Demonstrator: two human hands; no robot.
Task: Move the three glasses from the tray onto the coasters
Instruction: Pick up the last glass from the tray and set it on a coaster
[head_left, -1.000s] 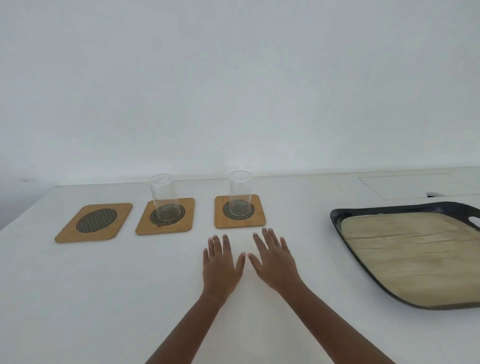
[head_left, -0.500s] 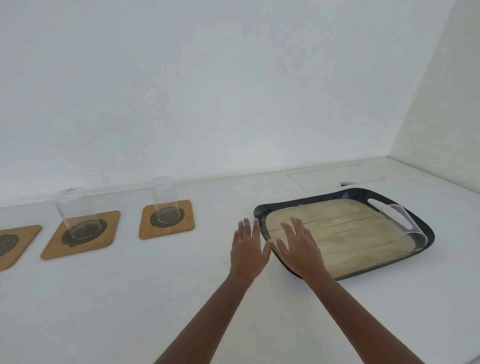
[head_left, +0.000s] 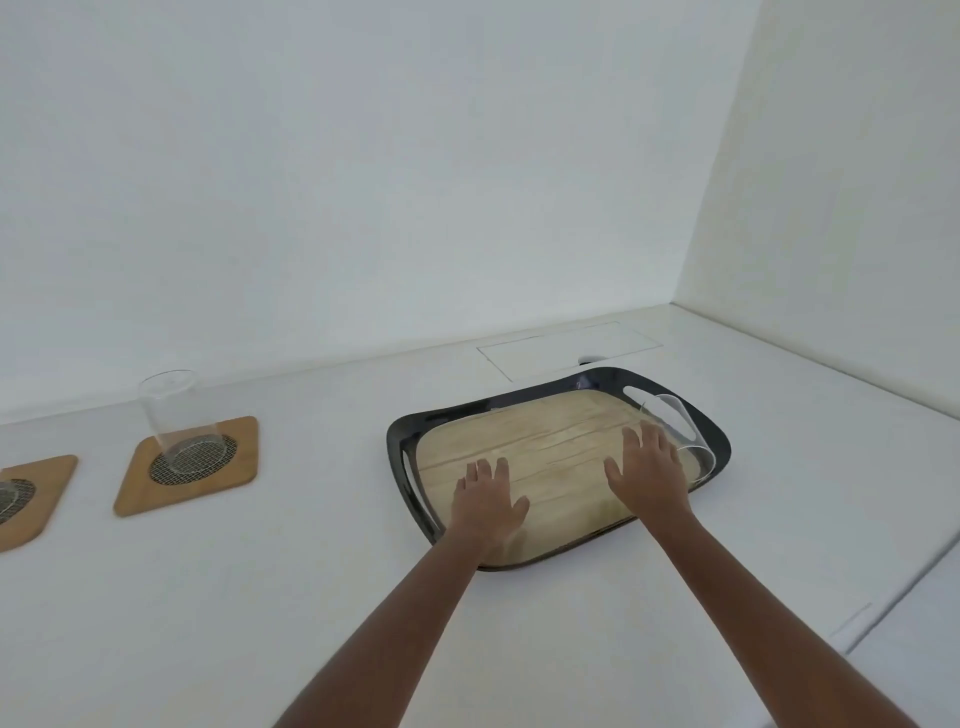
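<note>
A black tray (head_left: 400, 436) with a pale wood-look floor sits right of centre. One clear glass (head_left: 685, 428) lies on its side at the tray's far right corner. My right hand (head_left: 649, 467) hovers open over the tray, fingertips just short of that glass. Over the tray's left part my left hand (head_left: 488, 501) is spread flat and holds nothing. Another clear glass (head_left: 174, 421) stands upright on a wooden coaster (head_left: 234, 475) at the left. A second coaster (head_left: 47, 488) is cut off by the left edge, with the base of a glass (head_left: 8, 496) just showing on it.
Everything rests on a white counter (head_left: 260, 597) that meets white walls behind and on the right. A flush rectangular hatch (head_left: 566, 345) with a small dark notch lies behind the tray. A seam line runs along the counter at the lower right.
The view swung right, from the coasters to the tray. Both hands travelled right from the bare counter to over the tray, the right one reaching close to the lying glass.
</note>
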